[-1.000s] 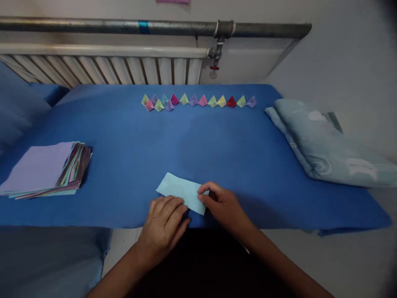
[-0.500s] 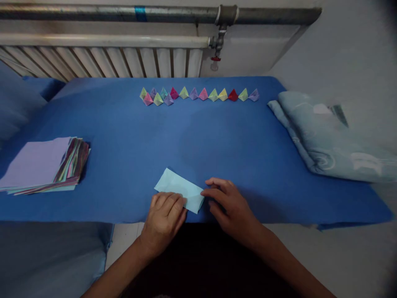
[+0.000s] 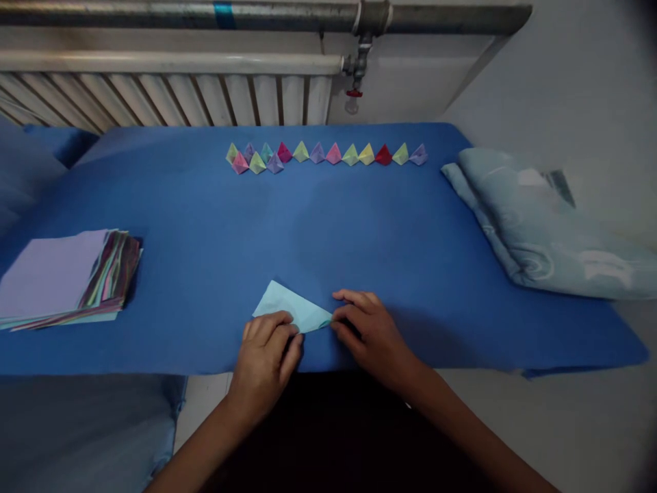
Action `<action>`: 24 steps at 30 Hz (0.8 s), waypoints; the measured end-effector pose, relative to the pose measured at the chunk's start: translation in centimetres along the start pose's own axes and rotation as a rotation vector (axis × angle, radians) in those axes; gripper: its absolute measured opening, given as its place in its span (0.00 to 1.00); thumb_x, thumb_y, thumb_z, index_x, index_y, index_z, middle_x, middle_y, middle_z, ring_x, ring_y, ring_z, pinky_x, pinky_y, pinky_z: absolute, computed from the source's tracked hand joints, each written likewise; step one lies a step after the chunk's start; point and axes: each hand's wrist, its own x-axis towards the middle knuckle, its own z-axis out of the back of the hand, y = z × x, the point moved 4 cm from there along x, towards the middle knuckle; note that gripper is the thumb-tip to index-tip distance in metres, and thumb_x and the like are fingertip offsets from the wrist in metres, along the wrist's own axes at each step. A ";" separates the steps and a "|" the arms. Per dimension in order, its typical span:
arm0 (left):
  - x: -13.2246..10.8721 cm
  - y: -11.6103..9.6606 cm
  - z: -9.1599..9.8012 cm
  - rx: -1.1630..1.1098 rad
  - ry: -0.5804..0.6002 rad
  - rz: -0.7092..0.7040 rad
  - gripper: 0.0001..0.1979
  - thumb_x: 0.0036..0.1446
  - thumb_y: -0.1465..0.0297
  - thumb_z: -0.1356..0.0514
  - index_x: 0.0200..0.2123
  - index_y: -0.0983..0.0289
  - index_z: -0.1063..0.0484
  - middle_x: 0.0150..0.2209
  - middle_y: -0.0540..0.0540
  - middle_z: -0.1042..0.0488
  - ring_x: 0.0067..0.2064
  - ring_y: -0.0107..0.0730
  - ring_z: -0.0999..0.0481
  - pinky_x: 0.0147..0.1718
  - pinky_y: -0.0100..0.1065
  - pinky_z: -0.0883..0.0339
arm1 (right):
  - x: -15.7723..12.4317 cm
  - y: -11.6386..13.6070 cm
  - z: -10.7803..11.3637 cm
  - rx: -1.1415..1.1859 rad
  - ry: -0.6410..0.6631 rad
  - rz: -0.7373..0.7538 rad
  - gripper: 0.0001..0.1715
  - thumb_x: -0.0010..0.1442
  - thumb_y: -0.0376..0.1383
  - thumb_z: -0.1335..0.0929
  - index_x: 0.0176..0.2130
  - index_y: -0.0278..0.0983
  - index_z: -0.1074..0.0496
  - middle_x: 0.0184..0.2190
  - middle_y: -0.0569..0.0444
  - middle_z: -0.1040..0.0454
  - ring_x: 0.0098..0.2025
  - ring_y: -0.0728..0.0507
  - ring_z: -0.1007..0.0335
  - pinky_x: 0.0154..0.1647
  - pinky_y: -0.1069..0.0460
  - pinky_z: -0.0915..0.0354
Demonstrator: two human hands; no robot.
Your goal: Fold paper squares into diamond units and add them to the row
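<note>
A light blue sheet of paper (image 3: pixel 290 308), folded into a narrow wedge, lies near the front edge of the blue bed surface (image 3: pixel 328 226). My left hand (image 3: pixel 267 359) rests with its fingers curled down on the paper's near left part. My right hand (image 3: pixel 372 335) pinches the paper's right tip with thumb and fingers. A row of several small folded paper shapes (image 3: pixel 326 155) in mixed colours stands far back on the bed.
A stack of coloured square sheets (image 3: pixel 66 277), lilac on top, lies at the left. A folded pale blue quilt (image 3: pixel 544 233) lies at the right. A radiator (image 3: pixel 169 99) and pipes run along the back wall. A blue pillow (image 3: pixel 25 171) sits at far left.
The paper was a long rectangle; its near edge has been folded so it now shows as a narrower wedge. Both hands stayed on it, the right shifting to its right tip.
</note>
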 end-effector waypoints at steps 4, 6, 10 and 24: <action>0.1 0.1 0.1 -0.024 0.006 0.066 0.05 0.63 0.70 0.46 0.37 0.62 0.30 0.44 0.56 0.27 0.46 0.38 0.29 0.45 0.43 0.35 | 0.3 -0.2 0.0 -0.003 0.012 -0.045 0.05 0.60 0.32 0.34 0.33 0.37 0.28 0.48 0.46 0.28 0.52 0.39 0.35 0.52 0.40 0.39; 0.2 0.1 0.1 -0.032 0.012 0.085 0.06 0.63 0.70 0.46 0.36 0.62 0.30 0.44 0.56 0.28 0.47 0.39 0.29 0.46 0.44 0.35 | 0.4 -0.3 0.0 -0.012 0.015 -0.067 0.04 0.60 0.32 0.34 0.32 0.37 0.28 0.49 0.46 0.28 0.52 0.38 0.35 0.52 0.40 0.40; 0.5 0.2 0.1 -0.029 0.016 0.117 0.06 0.63 0.70 0.46 0.34 0.63 0.30 0.45 0.58 0.28 0.47 0.40 0.29 0.47 0.46 0.35 | 0.6 -0.4 0.0 -0.022 0.015 -0.085 0.04 0.59 0.33 0.33 0.32 0.38 0.28 0.50 0.46 0.28 0.53 0.38 0.35 0.52 0.40 0.40; 0.6 0.8 -0.1 -0.013 0.035 0.127 0.06 0.62 0.70 0.45 0.32 0.63 0.32 0.45 0.58 0.29 0.47 0.41 0.30 0.46 0.47 0.35 | 0.8 -0.7 -0.1 -0.016 -0.001 -0.127 0.05 0.58 0.33 0.32 0.29 0.38 0.30 0.49 0.47 0.28 0.53 0.38 0.35 0.52 0.40 0.40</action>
